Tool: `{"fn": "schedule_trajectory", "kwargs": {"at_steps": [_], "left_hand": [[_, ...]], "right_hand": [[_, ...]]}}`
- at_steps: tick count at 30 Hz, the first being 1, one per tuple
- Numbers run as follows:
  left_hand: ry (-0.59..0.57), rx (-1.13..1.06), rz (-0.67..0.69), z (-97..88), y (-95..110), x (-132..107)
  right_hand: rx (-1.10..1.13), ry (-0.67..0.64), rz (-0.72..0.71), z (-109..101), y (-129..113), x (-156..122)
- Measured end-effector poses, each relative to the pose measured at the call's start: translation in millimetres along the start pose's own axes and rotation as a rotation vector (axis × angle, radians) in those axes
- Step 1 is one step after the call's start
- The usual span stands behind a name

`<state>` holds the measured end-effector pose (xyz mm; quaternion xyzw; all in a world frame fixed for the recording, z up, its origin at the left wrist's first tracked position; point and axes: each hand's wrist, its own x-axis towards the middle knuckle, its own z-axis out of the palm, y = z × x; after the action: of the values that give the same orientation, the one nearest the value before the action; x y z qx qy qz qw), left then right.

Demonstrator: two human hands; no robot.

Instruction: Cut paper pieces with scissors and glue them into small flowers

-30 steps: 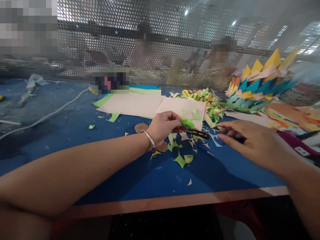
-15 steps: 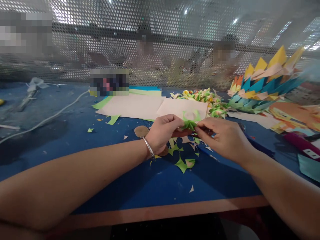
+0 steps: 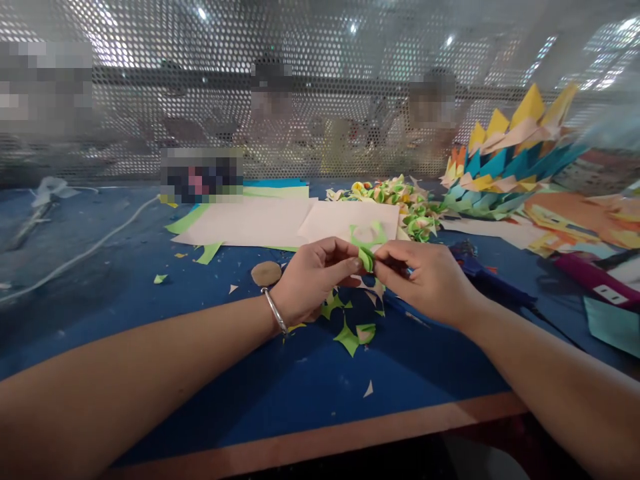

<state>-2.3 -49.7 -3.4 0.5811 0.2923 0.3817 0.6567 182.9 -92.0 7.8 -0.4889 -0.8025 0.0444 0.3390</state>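
Note:
A small green paper cutout (image 3: 367, 241) is pinched between both my hands above the blue table (image 3: 125, 293). My left hand (image 3: 313, 277), with a silver bangle at the wrist, grips its left side with thumb and fingers closed. My right hand (image 3: 425, 280) pinches its right side, fingers curled. Green and pale paper scraps (image 3: 353, 327) lie on the table right under my hands. Pale sheets of paper (image 3: 280, 223) lie just behind the cutout.
A heap of small folded paper flowers (image 3: 400, 200) sits behind the hands. A large piece of folded coloured paper points (image 3: 505, 167) stands at the right. A white cord (image 3: 85, 253) runs across the left. A perforated metal screen (image 3: 320, 87) closes the back, with people behind it.
My right hand came in from the right and took hold of the green cutout with the left hand. The scissors seen lying near the left hand are no longer visible.

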Motion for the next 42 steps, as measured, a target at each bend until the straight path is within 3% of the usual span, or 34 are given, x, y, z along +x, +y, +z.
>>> {"fn": "schedule_trajectory", "kwargs": {"at_steps": [13, 25, 34, 42], "left_hand": [[0.001, 0.182, 0.02, -2.8, 0.5, 3.4], [-0.032, 0.416, 0.096, -4.1, 1.8, 0.3], [-0.051, 0.362, 0.087, -2.8, 5.4, 0.3], [0.026, 0.39, 0.11, -4.5, 4.6, 2.9]], "right_hand": [[0.18, -0.071, 0.084, 1.4, -0.5, -1.0], [0.169, -0.024, 0.138, 3.3, 1.7, -2.5], [0.219, -0.02, 0.146, 2.5, 0.4, -2.0], [0.195, -0.001, 0.144, 1.5, 1.4, -0.4]]}}
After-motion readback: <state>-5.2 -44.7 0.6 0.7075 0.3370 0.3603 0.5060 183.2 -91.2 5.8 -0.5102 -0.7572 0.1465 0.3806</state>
